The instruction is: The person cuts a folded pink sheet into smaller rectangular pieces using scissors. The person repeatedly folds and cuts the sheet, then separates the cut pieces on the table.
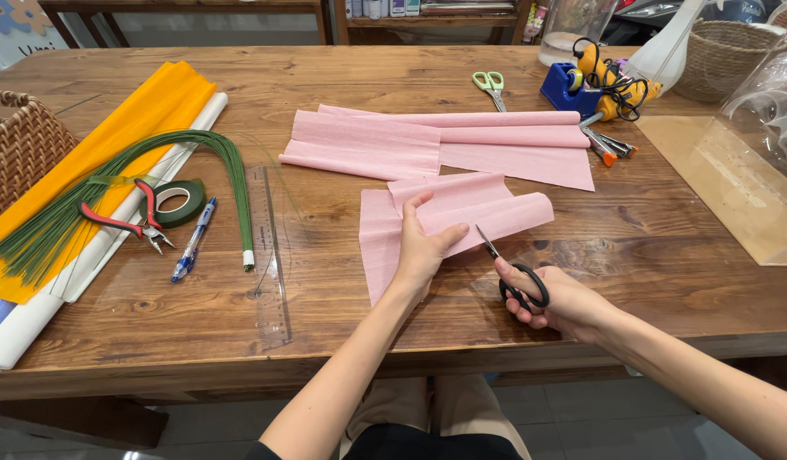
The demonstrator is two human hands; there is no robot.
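My left hand [420, 249] pinches the edge of a folded piece of pink crepe paper [461, 213] lying on the wooden table [342, 290]. My right hand [564, 302] grips black-handled scissors [513, 273], whose blades point up and left toward the paper's lower edge, close to my left thumb. A longer roll of the same pink crepe paper [436, 140] lies partly unrolled just beyond.
To the left lie orange crepe paper [103, 145], a white roll [35, 319], green floral wires [214, 153], red pliers [125, 217], green tape [180, 203], a blue pen [193, 240] and a clear ruler [268, 255]. Green scissors [490, 85], a blue tape dispenser [568, 88], a glue gun [606, 85] and baskets stand farther back.
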